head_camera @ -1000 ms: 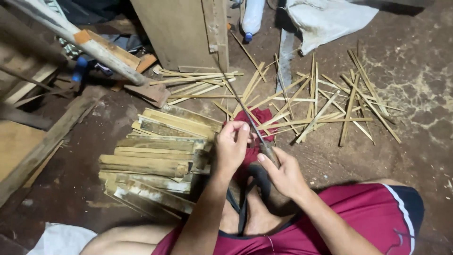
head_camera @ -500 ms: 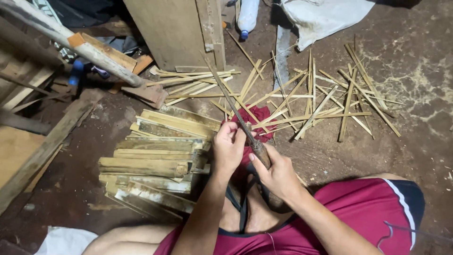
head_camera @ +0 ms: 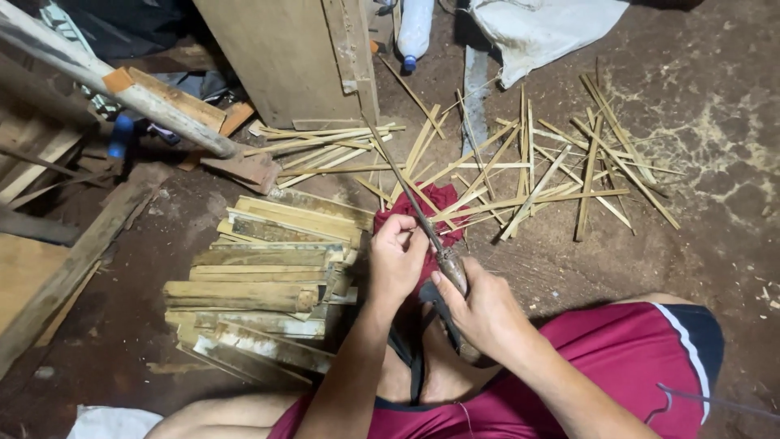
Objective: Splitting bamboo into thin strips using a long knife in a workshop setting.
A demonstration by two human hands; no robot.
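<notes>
Long thin-bladed knife [head_camera: 416, 213], tilted, tip toward wooden post.

A bare, dusty brown earth floor [head_camera: 699, 146] spreads underfoot — unevenly lit. A plain wooden cabinet [head_camera: 284, 57] stands at the top; rough grey timber planks [head_camera: 73, 268] lie left.

Both forearms are extended forward. The left hand [head_camera: 396, 258] is curled shut, just beside the right hand [head_camera: 481, 310], which is clenched, knuckles up.

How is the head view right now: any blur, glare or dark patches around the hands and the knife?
Head view: left hand, right hand and knife are sharp and evenly lit; no glare; the top left corner behind the pole falls into shadow; straight edges bow slightly near the borders.
</notes>
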